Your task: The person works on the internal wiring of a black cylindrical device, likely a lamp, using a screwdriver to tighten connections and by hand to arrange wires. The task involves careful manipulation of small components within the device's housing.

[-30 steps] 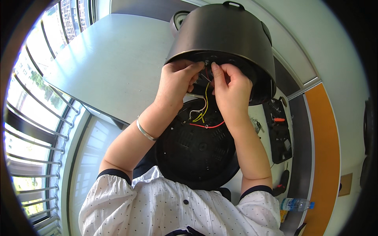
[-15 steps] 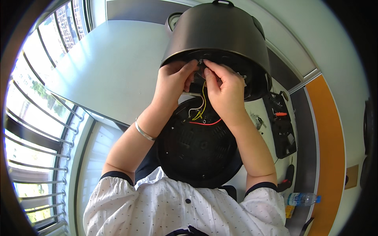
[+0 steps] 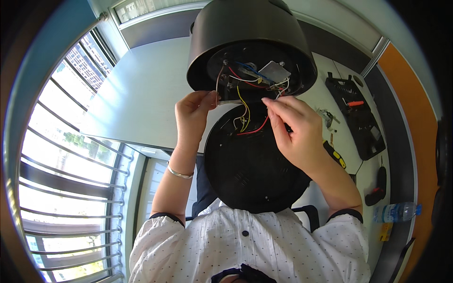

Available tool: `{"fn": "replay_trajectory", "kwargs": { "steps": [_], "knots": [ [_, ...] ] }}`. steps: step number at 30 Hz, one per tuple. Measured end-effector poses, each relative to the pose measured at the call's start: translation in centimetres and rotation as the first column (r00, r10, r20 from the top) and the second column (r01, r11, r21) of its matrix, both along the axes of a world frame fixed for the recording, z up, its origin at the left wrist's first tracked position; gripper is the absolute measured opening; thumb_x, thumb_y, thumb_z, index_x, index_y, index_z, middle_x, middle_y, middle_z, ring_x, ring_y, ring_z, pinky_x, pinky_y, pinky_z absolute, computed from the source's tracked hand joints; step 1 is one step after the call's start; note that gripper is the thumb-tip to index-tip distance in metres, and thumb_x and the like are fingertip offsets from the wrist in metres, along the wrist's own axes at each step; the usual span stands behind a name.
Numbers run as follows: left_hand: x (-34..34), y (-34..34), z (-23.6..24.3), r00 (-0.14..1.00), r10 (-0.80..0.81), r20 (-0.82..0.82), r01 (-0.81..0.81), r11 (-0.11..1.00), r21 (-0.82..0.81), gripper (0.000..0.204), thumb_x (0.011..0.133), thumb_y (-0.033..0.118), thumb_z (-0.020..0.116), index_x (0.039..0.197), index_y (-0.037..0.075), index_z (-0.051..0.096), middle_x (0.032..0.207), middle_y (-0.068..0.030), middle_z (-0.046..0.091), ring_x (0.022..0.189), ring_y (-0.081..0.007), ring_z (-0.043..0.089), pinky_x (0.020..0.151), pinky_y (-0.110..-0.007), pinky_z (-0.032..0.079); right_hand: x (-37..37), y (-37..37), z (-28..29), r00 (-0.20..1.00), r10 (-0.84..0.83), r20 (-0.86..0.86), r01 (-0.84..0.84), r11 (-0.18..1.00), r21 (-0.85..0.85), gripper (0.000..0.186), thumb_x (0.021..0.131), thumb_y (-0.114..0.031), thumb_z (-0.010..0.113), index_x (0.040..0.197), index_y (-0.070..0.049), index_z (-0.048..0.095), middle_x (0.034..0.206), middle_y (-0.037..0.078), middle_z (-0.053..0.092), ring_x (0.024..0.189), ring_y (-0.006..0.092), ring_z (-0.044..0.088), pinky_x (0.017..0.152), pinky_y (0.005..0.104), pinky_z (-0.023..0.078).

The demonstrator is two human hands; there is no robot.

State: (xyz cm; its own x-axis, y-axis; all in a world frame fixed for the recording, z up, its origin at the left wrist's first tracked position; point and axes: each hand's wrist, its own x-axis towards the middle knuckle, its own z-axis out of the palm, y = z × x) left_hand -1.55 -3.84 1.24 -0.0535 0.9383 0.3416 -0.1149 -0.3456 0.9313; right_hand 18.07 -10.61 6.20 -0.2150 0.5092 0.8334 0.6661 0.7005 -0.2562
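A dark brown rice-cooker-like appliance body (image 3: 247, 23) lies on its side, its open underside facing me. Inside are a silvery plate (image 3: 275, 71) and red, white and blue wires. My left hand (image 3: 192, 115) pinches a thin pale brown wire (image 3: 218, 81) that runs up into the body. Just below the opening on the right, my right hand (image 3: 297, 129) has thumb and fingers drawn together; whatever lies between them is hidden. A round black base cover (image 3: 252, 174) sits below, in front of me. Yellow wires (image 3: 245, 104) and a red wire (image 3: 254, 131) reach it.
On the white table (image 3: 141, 89), to the right, lies a black tool case (image 3: 361, 120) with an orange-handled tool (image 3: 355, 103). Small metal parts (image 3: 329, 117), a yellow-and-black tool (image 3: 337, 154) and a plastic bottle (image 3: 398, 212) are nearby. Barred windows line the left.
Both hands have come out of the body's opening and moved apart, the left drawing a wire out and down. The view has shifted, and the inner wiring now shows.
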Motion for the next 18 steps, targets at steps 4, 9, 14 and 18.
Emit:
{"fn": "replay_trajectory", "kwargs": {
  "steps": [4, 9, 14, 18],
  "knots": [
    [0.4, -0.7, 0.4, 0.992, 0.058, -0.112, -0.056, 0.998, 0.024, 0.016, 0.083, 0.008, 0.060, 0.088, -0.007, 0.064, 0.076, -0.0090, 0.065, 0.072, -0.0137, 0.061, 0.069, -0.025, 0.050, -0.4, -2.7, 1.3, 0.995, 0.102, -0.021, -0.103, 0.991, -0.089, 0.016, 0.071, 0.000, 0.062, 0.087, -0.003, 0.064, 0.071, 0.007, 0.059, 0.059, 0.0228, 0.057, 0.050, 0.0300, 0.045],
    [1.2, 0.6, -0.7, 0.993, 0.094, -0.071, -0.098, 0.994, -0.049, 0.018, 0.080, 0.009, 0.063, 0.084, -0.009, 0.064, 0.075, -0.0106, 0.065, 0.069, -0.0140, 0.061, 0.065, -0.025, 0.051, -2.5, -7.3, 5.4, 0.776, 0.559, -0.293, -0.630, 0.657, -0.414, 0.022, 0.074, 0.005, 0.057, 0.096, 0.003, 0.060, 0.076, 0.011, 0.061, 0.063, 0.0205, 0.060, 0.055, 0.0278, 0.048],
    [1.3, 0.5, -0.8, 0.977, 0.127, -0.173, -0.134, 0.991, -0.029, 0.017, 0.082, 0.010, 0.061, 0.084, -0.007, 0.063, 0.078, -0.0134, 0.064, 0.073, -0.0189, 0.063, 0.064, -0.029, 0.054, -3.5, -10.3, 6.9, 0.602, 0.655, -0.457, -0.772, 0.330, -0.544, 0.020, 0.075, 0.000, 0.056, 0.095, 0.003, 0.060, 0.078, 0.012, 0.061, 0.062, 0.0199, 0.060, 0.055, 0.0278, 0.049],
    [1.5, 0.8, -1.1, 0.964, 0.148, -0.223, -0.169, 0.983, -0.078, 0.018, 0.082, 0.012, 0.062, 0.083, -0.006, 0.064, 0.077, -0.0120, 0.064, 0.071, -0.0183, 0.063, 0.062, -0.028, 0.054, -2.5, -11.8, 7.7, 0.640, 0.650, -0.408, -0.734, 0.362, -0.575, 0.020, 0.077, -0.003, 0.055, 0.094, 0.004, 0.061, 0.079, 0.012, 0.062, 0.060, 0.0195, 0.061, 0.055, 0.0278, 0.050]
  ]
}}
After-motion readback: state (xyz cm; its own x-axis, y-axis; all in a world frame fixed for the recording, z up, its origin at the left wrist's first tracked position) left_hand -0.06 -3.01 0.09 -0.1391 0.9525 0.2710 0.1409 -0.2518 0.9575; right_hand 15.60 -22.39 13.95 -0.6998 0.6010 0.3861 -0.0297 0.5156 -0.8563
